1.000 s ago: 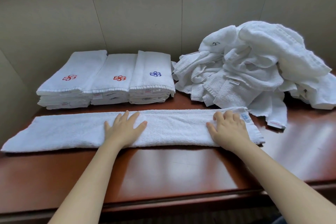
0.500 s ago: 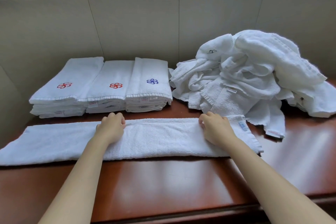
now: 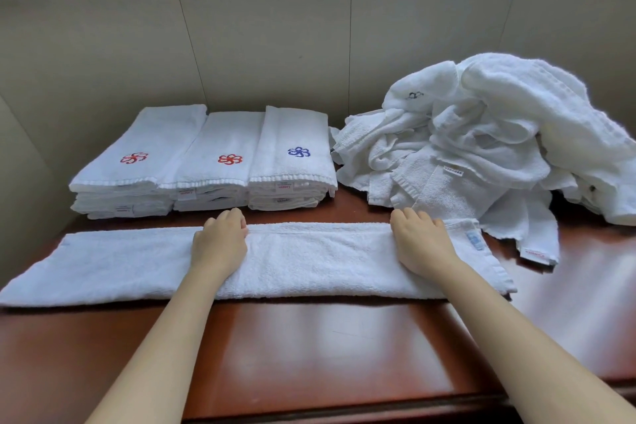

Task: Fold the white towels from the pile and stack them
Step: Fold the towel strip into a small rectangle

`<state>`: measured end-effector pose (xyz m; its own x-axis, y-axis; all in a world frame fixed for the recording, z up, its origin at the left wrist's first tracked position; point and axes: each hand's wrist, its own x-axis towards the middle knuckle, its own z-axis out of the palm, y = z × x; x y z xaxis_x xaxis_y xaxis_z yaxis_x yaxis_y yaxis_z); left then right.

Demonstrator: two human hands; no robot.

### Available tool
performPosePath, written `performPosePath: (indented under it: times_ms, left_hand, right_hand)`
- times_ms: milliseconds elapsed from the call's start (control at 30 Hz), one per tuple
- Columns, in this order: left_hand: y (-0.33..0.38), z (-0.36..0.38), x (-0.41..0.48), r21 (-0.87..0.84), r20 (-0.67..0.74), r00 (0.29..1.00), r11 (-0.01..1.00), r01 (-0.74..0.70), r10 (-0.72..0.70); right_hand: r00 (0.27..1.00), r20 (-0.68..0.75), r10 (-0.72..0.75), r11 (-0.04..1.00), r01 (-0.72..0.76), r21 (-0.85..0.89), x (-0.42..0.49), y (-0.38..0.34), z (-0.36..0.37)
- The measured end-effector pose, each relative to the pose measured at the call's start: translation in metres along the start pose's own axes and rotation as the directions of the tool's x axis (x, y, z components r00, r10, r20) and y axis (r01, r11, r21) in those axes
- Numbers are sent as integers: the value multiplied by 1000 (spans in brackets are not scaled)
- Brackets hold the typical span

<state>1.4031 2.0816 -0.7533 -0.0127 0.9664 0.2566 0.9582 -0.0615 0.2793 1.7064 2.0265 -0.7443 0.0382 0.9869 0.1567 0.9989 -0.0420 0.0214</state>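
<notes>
A long white towel (image 3: 309, 260), folded into a narrow strip, lies across the brown table (image 3: 327, 354) in front of me. My left hand (image 3: 220, 241) lies on its middle and my right hand (image 3: 420, 244) near its right end. Both hands have their fingers curled over the strip's far edge and grip it. The fingertips are hidden behind the edge. A loose pile of white towels (image 3: 481, 141) is heaped at the back right. Three stacks of folded towels (image 3: 227, 162) stand side by side at the back left.
A beige panelled wall (image 3: 275, 45) runs close behind the stacks and the pile. One corner of the pile hangs down onto the table (image 3: 537, 244) just right of the strip. The table's front edge is near my elbows.
Both hands slid from lying flat on the strip to its far edge, and their fingers curled over that edge. The towel itself has stayed in place.
</notes>
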Motion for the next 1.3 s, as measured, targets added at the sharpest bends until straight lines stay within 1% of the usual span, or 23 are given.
performPosePath:
  times_ms: [100, 200, 267, 333, 400, 500, 700, 800, 900, 967, 1033, 1100, 1167, 1233, 1300]
  left_hand:
    - [-1, 0, 1, 1, 22, 1000, 1000, 5, -5]
    - [-3, -4, 5, -39, 125, 992, 999, 28, -22]
    - [-4, -6, 6, -68, 162, 986, 997, 47, -36]
    - [-3, -5, 6, -58, 153, 988, 997, 44, -35]
    - [-1, -3, 5, -15, 126, 992, 999, 28, -26]
    - [2, 2, 3, 31, 60, 998, 999, 11, -13]
    - [5, 5, -2, 20, -55, 998, 1000, 7, -6]
    - [7, 5, -4, 46, -84, 997, 999, 2, 1]
    - [8, 5, -4, 23, -99, 995, 999, 36, -33]
    - [9, 6, -5, 45, -115, 992, 998, 50, -45]
    - [12, 6, -5, 116, -154, 987, 992, 59, -41]
    - [13, 7, -6, 126, -179, 983, 991, 54, -31]
    - [13, 6, -6, 56, -163, 985, 997, 59, -49]
    - [15, 4, -9, 17, -116, 992, 999, 49, -46]
    - [22, 4, -15, 1, -2, 999, 999, 32, -32]
  right_hand:
    - [997, 79, 2, 997, -8, 78, 1, 5, -3]
    - [987, 161, 11, 994, -27, 104, 4, 8, -6]
    - [984, 179, 20, 993, -40, 112, 4, 8, -7]
    - [991, 135, 26, 989, -45, 139, 4, 6, -7]
    - [997, 58, 45, 988, -53, 143, 3, 5, -6]
    - [996, -39, 77, 991, -72, 115, 2, 3, -2]
    - [985, -153, 82, 996, -78, 37, 6, 0, 5]
    - [981, -165, 98, 995, -93, 36, 7, -2, 6]
    - [985, -110, 130, 991, -128, 26, 6, -5, 7]
    - [982, -75, 173, 985, -171, 32, 6, -7, 8]
    - [973, -81, 216, 976, -212, 54, 4, -8, 8]
    - [965, -118, 234, 971, -227, 72, 3, -6, 8]
    - [962, -157, 223, 974, -215, 64, 3, -5, 8]
    - [969, -163, 186, 982, -184, 28, 2, -8, 7]
    - [977, -154, 144, 990, -143, 18, 2, -14, 5]
